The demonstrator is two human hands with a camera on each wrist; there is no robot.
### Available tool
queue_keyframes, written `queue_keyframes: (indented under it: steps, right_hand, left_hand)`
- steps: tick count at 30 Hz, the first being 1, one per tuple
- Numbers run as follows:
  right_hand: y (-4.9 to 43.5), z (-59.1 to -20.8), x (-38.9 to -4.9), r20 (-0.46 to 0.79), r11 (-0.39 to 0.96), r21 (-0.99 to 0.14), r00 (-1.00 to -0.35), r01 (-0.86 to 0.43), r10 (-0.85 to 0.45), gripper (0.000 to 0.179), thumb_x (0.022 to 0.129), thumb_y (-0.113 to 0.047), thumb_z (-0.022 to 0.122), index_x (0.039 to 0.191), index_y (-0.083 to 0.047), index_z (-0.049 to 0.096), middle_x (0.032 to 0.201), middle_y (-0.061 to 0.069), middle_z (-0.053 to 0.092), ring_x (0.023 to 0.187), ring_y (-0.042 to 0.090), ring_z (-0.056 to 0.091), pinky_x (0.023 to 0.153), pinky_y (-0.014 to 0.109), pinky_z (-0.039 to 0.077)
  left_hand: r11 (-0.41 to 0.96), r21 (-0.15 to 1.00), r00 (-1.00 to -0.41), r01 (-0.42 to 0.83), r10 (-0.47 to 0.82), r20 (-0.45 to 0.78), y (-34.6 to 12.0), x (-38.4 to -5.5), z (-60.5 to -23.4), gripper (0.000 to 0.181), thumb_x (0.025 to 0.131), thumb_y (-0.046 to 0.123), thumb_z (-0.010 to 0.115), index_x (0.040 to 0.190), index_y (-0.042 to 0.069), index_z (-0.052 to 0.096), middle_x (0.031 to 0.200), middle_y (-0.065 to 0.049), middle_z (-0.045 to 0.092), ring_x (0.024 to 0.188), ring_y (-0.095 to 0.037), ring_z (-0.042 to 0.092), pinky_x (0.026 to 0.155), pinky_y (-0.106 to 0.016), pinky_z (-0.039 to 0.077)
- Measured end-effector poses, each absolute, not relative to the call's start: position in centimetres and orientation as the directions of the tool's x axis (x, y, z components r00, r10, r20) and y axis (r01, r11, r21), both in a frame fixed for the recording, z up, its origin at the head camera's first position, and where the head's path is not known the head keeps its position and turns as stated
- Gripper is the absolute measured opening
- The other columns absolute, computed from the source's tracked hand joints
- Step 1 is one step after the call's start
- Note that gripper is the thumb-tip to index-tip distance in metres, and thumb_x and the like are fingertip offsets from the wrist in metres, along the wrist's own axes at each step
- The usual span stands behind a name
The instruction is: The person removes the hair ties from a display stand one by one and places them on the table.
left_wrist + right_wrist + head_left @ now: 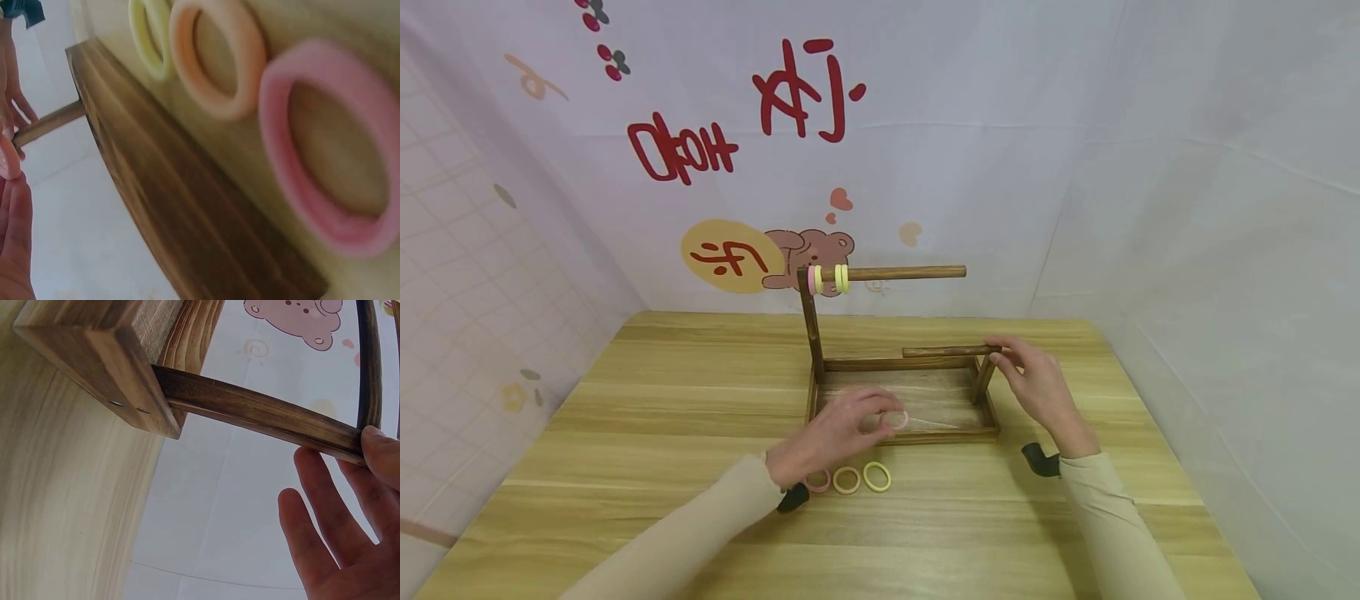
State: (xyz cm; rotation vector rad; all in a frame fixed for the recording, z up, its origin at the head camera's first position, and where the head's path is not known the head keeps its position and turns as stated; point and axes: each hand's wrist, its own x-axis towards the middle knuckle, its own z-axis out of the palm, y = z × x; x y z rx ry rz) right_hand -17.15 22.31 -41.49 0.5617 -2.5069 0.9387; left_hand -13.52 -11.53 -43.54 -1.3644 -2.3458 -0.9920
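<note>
My left hand (pixel 853 421) pinches a pale pink ring (pixel 906 422) between thumb and fingers, over the tray part of a wooden stand (pixel 925 437). With thumb and fingers, my right hand (pixel 1037 383) grips the top of the stand's short right post (pixel 262 412), where the lower bar (pixel 943 352) joins it. That bar carries no ring. On the taller upper bar (pixel 910 273), a pink ring (pixel 811 281) and several yellow rings (pixel 842 278) hang near the left post. In the left wrist view the held ring (pixel 9 159) shows only at the edge.
On the table in front of the stand lie a pink ring (pixel 273 112), an orange ring (pixel 847 492) and a yellow ring (pixel 880 490). Black wrist devices (pixel 1041 460) show by both forearms. A printed white cloth (pixel 970 167) hangs behind the table.
</note>
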Motion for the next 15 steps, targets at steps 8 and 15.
queue_keyframes:
  steps: [8,15]
  right_hand:
    - [22.3,-41.5,-17.1,0.495,0.693,-0.525,-0.84,-0.494,-0.223,0.027,0.1,-0.006,0.068,0.127,-0.006,0.07,0.12,0.017,0.074,0.103,0.04,0.073,0.082,0.059,0.059]
    - [22.3,-41.5,-17.1,0.485,0.695,-0.529,-0.846,-0.486,-0.222,0.027,0.101,-0.007,0.068,0.128,-0.007,0.069,0.121,0.018,0.074,0.104,0.041,0.073,0.083,0.06,0.059]
  left_hand:
    - [0.355,0.541,-0.604,0.763,0.69,0.399,-11.1,-12.3,-44.1,0.031,0.089,0.008,0.083,0.118,0.012,0.074,0.118,-0.001,0.071,0.094,-0.012,0.067,0.079,-0.026,0.058]
    - [0.362,0.596,-0.625,0.716,0.714,0.317,-10.7,-11.7,-44.9,0.03,0.09,0.008,0.082,0.118,0.011,0.074,0.109,0.001,0.07,0.091,-0.008,0.062,0.079,-0.022,0.055]
